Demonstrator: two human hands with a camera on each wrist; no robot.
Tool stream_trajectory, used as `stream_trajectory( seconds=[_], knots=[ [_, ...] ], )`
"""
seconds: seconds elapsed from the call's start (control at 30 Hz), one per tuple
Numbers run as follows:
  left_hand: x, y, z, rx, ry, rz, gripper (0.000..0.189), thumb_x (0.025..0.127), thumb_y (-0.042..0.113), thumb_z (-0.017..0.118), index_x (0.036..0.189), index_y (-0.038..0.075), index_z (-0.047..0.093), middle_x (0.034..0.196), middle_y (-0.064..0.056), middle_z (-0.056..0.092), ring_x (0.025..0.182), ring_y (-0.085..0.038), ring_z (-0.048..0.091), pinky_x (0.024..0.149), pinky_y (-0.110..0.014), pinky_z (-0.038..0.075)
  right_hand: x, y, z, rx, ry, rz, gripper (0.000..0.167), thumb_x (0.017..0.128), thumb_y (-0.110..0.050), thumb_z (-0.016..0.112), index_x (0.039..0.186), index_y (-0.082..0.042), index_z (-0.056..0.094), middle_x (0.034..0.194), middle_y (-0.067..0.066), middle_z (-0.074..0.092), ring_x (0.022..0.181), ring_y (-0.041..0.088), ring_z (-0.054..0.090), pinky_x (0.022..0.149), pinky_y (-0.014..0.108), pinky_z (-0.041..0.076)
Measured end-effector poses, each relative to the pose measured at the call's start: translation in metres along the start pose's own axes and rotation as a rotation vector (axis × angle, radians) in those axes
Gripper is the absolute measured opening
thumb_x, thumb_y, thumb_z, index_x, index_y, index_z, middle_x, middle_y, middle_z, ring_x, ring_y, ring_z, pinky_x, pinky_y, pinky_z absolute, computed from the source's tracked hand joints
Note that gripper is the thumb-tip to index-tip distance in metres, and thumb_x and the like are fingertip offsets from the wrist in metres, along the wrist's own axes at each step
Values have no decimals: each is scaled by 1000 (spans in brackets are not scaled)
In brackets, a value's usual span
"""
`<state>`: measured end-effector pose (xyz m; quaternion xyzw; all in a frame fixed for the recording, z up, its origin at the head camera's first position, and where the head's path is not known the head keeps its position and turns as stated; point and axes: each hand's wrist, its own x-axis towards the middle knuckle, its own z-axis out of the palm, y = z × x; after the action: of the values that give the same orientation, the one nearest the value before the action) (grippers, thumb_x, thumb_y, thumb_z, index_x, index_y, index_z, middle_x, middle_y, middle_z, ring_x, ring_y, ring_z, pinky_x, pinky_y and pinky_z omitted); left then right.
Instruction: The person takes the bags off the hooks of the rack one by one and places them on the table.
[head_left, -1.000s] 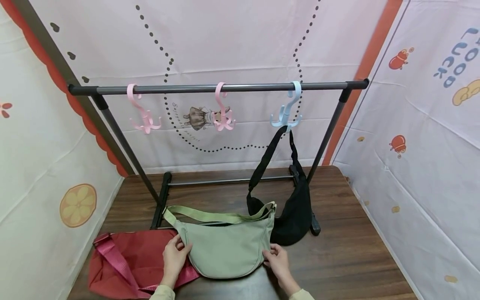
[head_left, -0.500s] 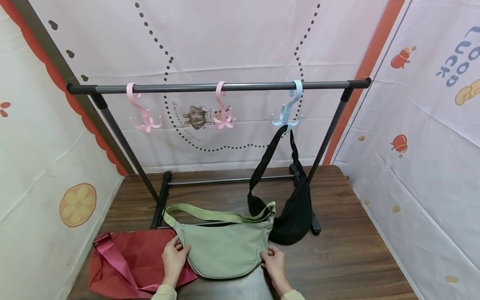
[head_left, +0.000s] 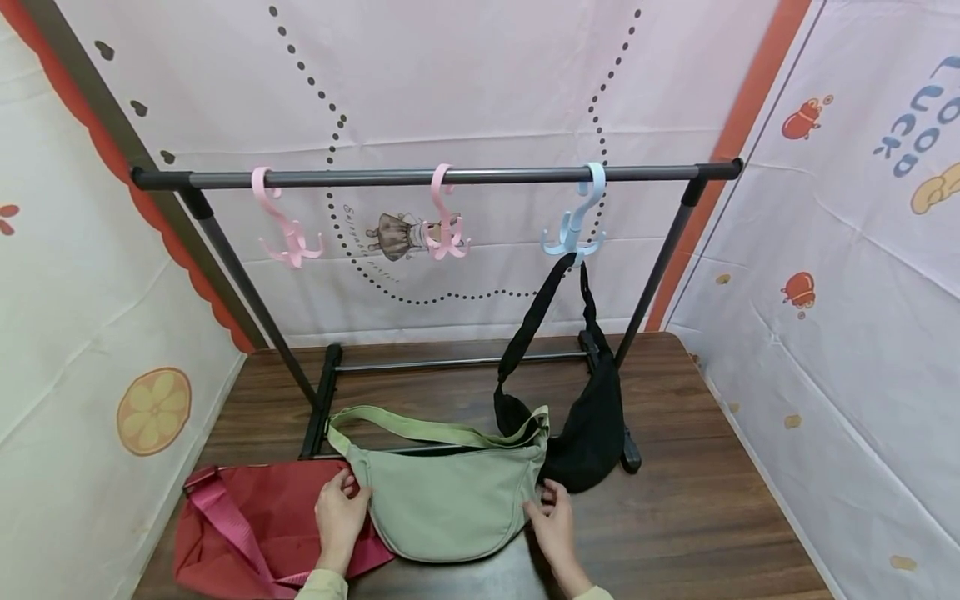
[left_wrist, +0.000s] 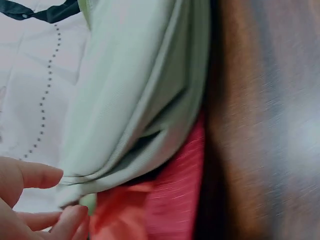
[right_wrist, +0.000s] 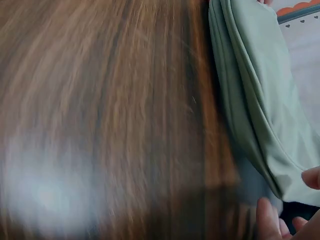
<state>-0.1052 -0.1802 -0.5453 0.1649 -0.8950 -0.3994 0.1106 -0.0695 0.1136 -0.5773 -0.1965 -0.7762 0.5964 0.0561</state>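
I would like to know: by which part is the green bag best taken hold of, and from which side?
Probably by the middle of its strap, coming from above. On the green bag, this strap forms a loose loop beyond the upper edge, with a gap toward the person's left, while the body looks soft. The left hand and right hand pinch its side edges.

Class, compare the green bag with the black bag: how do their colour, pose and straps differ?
The green bag is pale; the black bag is dark. The black bag hangs from the blue hook; the green bag hangs on none. The green bag's strap droops loosely along its top, while the black bag's strap rises to the hook. Both are bags with straps.
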Motion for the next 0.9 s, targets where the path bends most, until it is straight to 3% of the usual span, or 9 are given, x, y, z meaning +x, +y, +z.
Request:
stream_trajectory(
  seconds=[0.1, 0.2, 0.33, 0.43, 0.53, 0.67, 0.77, 0.9],
  knots=[
    [2, 10, -6, 43, 5, 76, 56, 80, 8, 60, 126, -16, 40, 109, -34, 50, 96, -48, 47, 81, -56, 38, 1, -6, -13, -88, -19, -58, 61, 81, -6, 62, 132, 10, 34, 115, 27, 44, 87, 28, 53, 67, 33, 46],
    [5, 21, -11, 69, 4, 199, 62, 83, 10, 61, 134, -11, 32, 119, -34, 41, 107, -50, 37, 86, -58, 33, 4, -9, -28, -217, -40, -166, 70, 83, -10, 63, 139, 7, 25, 129, 29, 35, 108, 40, 45, 81, 47, 44],
    [13, 40, -12, 65, 67, 460, 65, 80, 10, 67, 134, -8, 36, 129, -31, 38, 119, -45, 32, 92, -56, 33, 7, -10, -45, -375, 7, -389, 76, 78, -10, 69, 139, 6, 25, 137, 31, 28, 121, 48, 31, 89, 60, 34],
    [22, 62, -10, 77, 126, 699, 68, 75, 11, 73, 132, -7, 40, 133, -28, 37, 125, -41, 31, 92, -55, 35, 10, -9, -53, -444, 59, -516, 80, 75, -10, 72, 139, 5, 27, 138, 30, 29, 121, 47, 30, 88, 60, 34],
    [32, 94, -10, 74, 152, 922, 65, 79, 19, 71, 133, -3, 41, 138, -25, 35, 129, -38, 28, 95, -51, 36, 12, -8, -59, -484, 96, -581, 84, 73, -10, 74, 141, 1, 26, 139, 28, 29, 122, 46, 30, 87, 59, 36],
    [43, 151, -16, 59, 166, 1171, 55, 89, 31, 57, 131, -2, 44, 139, -22, 36, 130, -36, 29, 101, -45, 33, 14, -7, -65, -521, 112, -614, 85, 72, -11, 75, 141, 0, 27, 139, 27, 30, 123, 44, 30, 86, 58, 38],
    [49, 193, -23, 91, 195, 1308, 54, 86, 28, 61, 129, -2, 46, 137, -22, 37, 130, -36, 30, 104, -43, 31, 15, -6, -67, -538, 112, -623, 82, 72, -11, 75, 139, 1, 30, 139, 26, 31, 122, 43, 31, 86, 58, 38],
    [57, 235, -30, 143, 242, 1422, 64, 74, 20, 73, 129, -2, 47, 137, -23, 39, 129, -36, 31, 103, -43, 32, 14, -7, -70, -541, 105, -625, 81, 73, -12, 75, 139, 0, 30, 139, 26, 31, 123, 42, 31, 85, 58, 39]
  ],
)
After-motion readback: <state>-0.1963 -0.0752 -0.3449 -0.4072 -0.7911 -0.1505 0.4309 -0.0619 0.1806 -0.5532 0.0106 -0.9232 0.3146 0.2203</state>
